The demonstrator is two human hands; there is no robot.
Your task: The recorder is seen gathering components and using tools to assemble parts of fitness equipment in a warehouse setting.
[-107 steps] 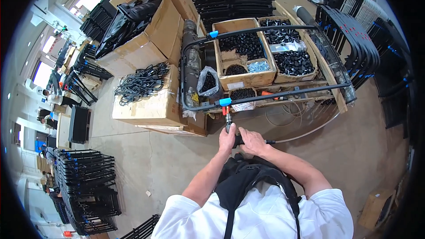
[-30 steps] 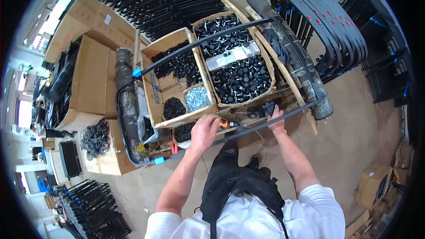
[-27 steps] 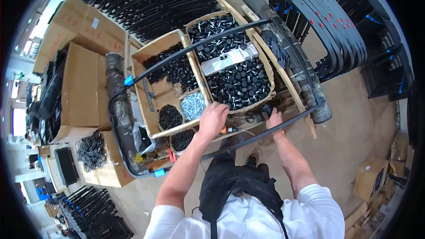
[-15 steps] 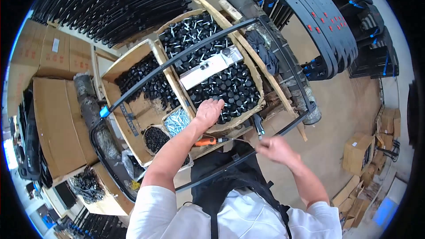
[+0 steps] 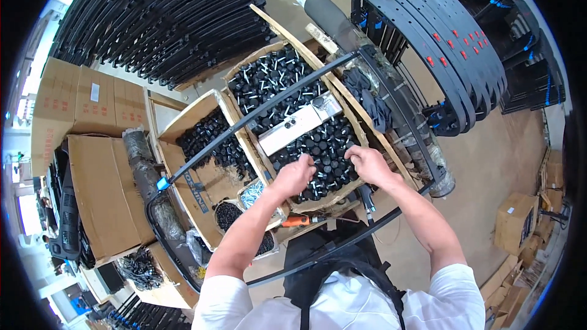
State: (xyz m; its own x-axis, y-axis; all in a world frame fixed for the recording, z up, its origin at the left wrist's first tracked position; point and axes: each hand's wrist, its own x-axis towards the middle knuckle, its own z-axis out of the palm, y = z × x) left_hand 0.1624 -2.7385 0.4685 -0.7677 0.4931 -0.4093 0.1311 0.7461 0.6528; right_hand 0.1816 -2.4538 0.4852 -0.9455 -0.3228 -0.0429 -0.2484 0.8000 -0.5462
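My left hand (image 5: 295, 177) is over the near part of a cardboard box (image 5: 324, 200) of black round-headed bolts (image 5: 323, 151). Its fingers are curled and pinched together; whatever they hold is hidden. At the right side of the same box, my right hand (image 5: 370, 165) reaches in with thumb and fingers closed at the bolts, and I cannot make out what is between them. Around both forearms runs a black tubular frame (image 5: 257, 114), lying across the boxes, with a blue piece (image 5: 162, 183) at its left corner. A white metal bar (image 5: 299, 124) rests across the bolts.
Left of the bolts, a wooden-edged bin (image 5: 214, 205) holds small black parts and a tub of silvery screws (image 5: 251, 194). An orange-handled tool (image 5: 296, 221) lies at the near edge. Wrapped rolls (image 5: 327, 12), cartons (image 5: 104, 189) and stacked curved black frames (image 5: 428, 49) stand around.
My right hand has gone from the frame's near right side forward into the bolt box. My left hand's fingers, spread over the bolts before, are now curled in. The view has shifted slightly.
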